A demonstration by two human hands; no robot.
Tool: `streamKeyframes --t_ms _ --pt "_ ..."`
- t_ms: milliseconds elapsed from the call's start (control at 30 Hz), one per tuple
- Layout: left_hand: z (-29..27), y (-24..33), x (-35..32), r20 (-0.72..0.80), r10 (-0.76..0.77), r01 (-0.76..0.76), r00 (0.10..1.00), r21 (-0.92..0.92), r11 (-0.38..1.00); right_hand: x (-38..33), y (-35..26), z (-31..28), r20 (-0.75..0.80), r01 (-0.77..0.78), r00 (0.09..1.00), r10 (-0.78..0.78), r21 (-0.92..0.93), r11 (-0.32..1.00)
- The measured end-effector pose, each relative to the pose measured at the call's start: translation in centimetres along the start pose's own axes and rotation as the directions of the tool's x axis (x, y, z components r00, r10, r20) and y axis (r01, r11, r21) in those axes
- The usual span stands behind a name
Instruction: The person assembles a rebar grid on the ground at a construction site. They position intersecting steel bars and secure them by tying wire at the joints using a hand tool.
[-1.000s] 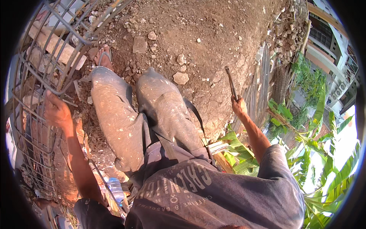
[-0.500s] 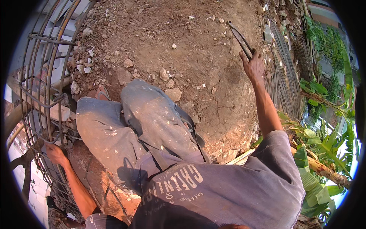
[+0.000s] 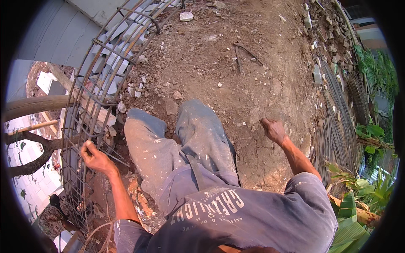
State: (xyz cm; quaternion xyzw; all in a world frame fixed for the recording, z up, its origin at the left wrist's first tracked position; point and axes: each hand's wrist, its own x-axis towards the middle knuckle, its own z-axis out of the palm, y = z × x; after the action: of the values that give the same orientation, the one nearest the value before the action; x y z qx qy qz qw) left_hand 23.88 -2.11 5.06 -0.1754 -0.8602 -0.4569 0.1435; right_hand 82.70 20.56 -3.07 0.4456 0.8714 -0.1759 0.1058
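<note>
My left hand (image 3: 99, 160) is beside a long cage of tied steel reinforcing bars (image 3: 90, 101) on the left. Its thumb and fingertips come together at the bars; whatever they pinch is too small to make out. My right hand (image 3: 275, 130) is over bare soil on the right, fingers curled in, with nothing showing in them. Ahead of it, a pair of dark long-handled pincers (image 3: 249, 53) lies on the ground, handles spread apart. My legs in dusty grey trousers (image 3: 202, 130) are between my hands.
White blocks (image 3: 110, 63) and a wooden pole (image 3: 38, 106) are beyond the cage at left. Stones (image 3: 171, 106) dot the soil (image 3: 202, 63). Thin steel rods (image 3: 335, 122) lie along the right, near rubble (image 3: 331, 46) and banana leaves (image 3: 350, 223).
The pincers have left my right hand and now lie on the soil with handles apart. That hand has drawn back toward me. My left hand has come up along the cage.
</note>
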Motion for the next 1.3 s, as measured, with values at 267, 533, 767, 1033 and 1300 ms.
streamKeyframes --t_ms 267,533,767,1033,1300 --pt "6.7 20.0 -24.2 0.922 -0.319 0.948 -0.217 0.277 0.158 -3.8 -22.7 -8.7 -0.080 -0.004 0.996 0.050 0.497 0.868" --pt "11.6 21.3 -13.3 0.812 -0.227 0.842 0.538 -0.509 0.177 -12.4 -20.3 -6.0 0.131 0.045 0.981 -0.143 0.563 0.825" --pt "9.3 23.4 -10.5 0.728 -0.213 0.758 0.652 -0.631 0.163 -11.2 -20.0 -5.6 0.070 0.186 0.951 -0.302 0.653 0.734" --pt "5.3 24.4 -12.1 0.857 0.128 0.789 0.499 -0.511 0.342 1.5 -21.5 -11.6 -0.156 0.071 0.979 0.134 0.868 0.492" --pt "2.7 24.9 -13.5 0.819 0.151 0.699 0.554 -0.556 0.450 8.7 -28.6 -21.9 -0.319 0.317 0.945 0.075 0.947 0.041"
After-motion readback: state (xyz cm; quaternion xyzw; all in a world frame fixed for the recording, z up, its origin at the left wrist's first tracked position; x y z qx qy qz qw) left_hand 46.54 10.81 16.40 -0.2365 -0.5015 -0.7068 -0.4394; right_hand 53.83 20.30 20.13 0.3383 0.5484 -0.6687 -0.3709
